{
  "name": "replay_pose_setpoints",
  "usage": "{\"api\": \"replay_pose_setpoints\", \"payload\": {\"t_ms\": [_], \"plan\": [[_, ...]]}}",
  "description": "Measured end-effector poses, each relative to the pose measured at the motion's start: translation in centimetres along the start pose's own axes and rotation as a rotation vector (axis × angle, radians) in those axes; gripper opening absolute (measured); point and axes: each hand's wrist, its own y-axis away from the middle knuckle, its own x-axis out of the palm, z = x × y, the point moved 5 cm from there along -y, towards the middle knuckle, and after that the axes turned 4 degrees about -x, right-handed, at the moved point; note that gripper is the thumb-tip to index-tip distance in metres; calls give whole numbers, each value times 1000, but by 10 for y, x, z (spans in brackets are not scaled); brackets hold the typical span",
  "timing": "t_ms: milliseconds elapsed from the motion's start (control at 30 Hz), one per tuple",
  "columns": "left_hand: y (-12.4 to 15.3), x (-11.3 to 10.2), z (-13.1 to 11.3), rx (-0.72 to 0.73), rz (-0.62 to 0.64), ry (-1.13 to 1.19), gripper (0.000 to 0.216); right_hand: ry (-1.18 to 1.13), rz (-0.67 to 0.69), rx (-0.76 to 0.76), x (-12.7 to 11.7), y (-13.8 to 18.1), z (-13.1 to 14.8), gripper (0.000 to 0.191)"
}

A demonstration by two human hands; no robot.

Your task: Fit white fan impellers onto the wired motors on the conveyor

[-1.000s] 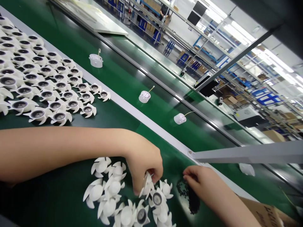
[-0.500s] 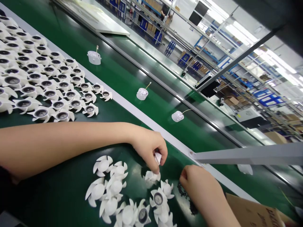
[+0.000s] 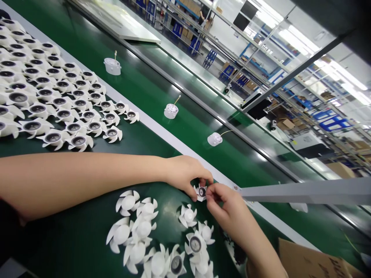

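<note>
1. Your left hand (image 3: 184, 175) and right hand (image 3: 223, 202) meet above the belt, fingers curled nearly shut. Together they pinch a small white plastic fan (image 3: 201, 192) by its edges, its dark hub (image 3: 202, 191) facing up.
2. Keep that pinch on the outer edge, off the hub's centre — the thin moulded plastic looks likely to flex.
3. Loose fans (image 3: 188, 216), matte white with curved blades around a smooth dome, lie on the green conveyor belt (image 3: 72, 247) just below your hands.
4. Further up, neat rows of fans (image 3: 53, 138) sit hub-up — dark, round cups ringed in white.
</note>
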Motion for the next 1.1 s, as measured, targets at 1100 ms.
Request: {"api": "replay_pose_setpoints", "payload": {"t_ms": [1100], "plan": [[-1, 5, 10, -81, 16, 71, 55, 638, -272, 551, -89, 86, -125, 31]]}}
